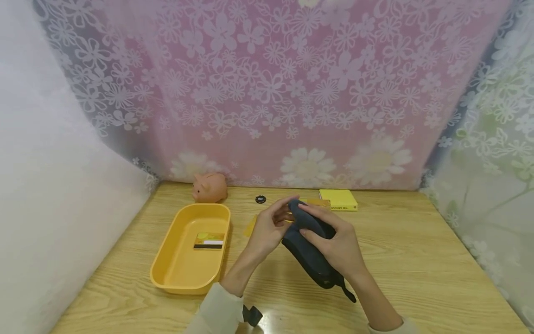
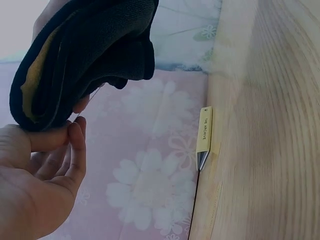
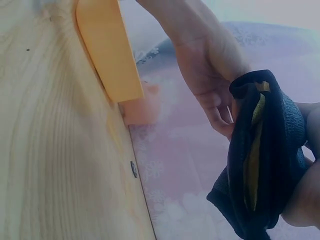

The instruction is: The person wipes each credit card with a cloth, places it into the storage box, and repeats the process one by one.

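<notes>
A dark navy pouch (image 1: 306, 257) with a loop at its lower end is tilted above the table. My right hand (image 1: 340, 246) grips it, thumb and fingers folding back its upper side. Its mouth gapes, showing a yellow lining (image 3: 254, 165) in the right wrist view. My left hand (image 1: 267, 227) is at the upper left of the pouch, thumb against its edge (image 2: 37, 122). Between the left thumb and fingertips a thin, card-like sliver (image 2: 92, 96) shows edge-on; I cannot tell exactly what it is.
On the left stands a yellow tray (image 1: 160, 264) with a printed card (image 1: 208, 241) inside. Behind it sits a piggy bank (image 1: 212, 188). A black chip (image 1: 260, 199), a yellow book (image 1: 338, 199) and orange-yellow cards (image 1: 319, 203) lie toward the back, before a flowered cloth (image 1: 267, 93).
</notes>
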The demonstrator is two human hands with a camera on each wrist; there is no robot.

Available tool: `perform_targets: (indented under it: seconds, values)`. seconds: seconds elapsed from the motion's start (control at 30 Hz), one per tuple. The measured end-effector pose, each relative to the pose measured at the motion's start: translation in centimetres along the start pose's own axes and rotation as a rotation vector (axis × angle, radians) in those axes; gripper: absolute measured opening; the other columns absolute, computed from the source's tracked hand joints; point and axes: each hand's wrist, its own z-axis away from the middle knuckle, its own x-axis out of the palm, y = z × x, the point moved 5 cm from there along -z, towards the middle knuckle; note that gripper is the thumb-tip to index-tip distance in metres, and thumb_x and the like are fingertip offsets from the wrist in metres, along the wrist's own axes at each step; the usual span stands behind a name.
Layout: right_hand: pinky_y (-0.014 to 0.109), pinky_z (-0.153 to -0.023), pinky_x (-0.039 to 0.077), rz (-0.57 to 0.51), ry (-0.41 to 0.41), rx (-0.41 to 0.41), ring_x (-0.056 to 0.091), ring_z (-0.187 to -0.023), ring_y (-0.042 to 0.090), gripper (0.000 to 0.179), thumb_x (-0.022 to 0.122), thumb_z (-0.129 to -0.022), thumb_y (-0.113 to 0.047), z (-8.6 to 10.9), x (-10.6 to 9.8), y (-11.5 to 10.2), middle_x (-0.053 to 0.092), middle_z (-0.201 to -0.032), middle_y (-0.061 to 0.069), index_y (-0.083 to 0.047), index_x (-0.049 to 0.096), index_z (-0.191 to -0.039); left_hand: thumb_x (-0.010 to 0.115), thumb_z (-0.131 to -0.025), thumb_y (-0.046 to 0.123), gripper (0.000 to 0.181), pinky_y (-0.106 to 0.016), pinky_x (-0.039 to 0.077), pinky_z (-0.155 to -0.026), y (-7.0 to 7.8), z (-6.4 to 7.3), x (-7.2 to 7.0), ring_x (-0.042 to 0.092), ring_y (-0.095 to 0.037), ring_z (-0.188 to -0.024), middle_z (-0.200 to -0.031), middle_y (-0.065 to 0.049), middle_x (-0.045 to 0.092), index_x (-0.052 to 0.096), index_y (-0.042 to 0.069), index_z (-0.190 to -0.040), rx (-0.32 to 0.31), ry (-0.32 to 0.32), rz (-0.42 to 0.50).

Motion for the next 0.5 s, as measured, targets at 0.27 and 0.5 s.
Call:
perform_targets:
  seconds: [0.27, 0.5]
  values:
    - [0.019, -0.102, 0.051, 0.032, -0.016, 0.011, 0.06, -0.132, 0.019, 0.054, 0.082, -0.09, -0.005, 0.0, 0.3, 0.7, 0.065, -0.142, -0.003, -0.026, 0.07, -0.138, 0.063, -0.1, -0.007, 0.061, -0.037, 0.058, -0.097, -0.3, 0.0, -0.4, 0.071, -0.017, -0.106, -0.126, -0.003, 0.071, 0.058, 0.028, -0.149, -0.007, 0.001, -0.003]
    - [0.015, -0.099, 0.049, 0.107, 0.015, 0.055, 0.058, -0.135, 0.019, 0.055, 0.082, -0.09, -0.008, -0.2, -1.0, 1.9, 0.063, -0.144, -0.007, -0.031, 0.069, -0.139, 0.072, -0.096, 0.0, 0.063, -0.034, 0.06, -0.091, -0.7, -0.1, -0.7, 0.069, -0.022, -0.11, -0.131, -0.008, 0.068, 0.059, 0.033, -0.147, -0.048, 0.016, 0.064]
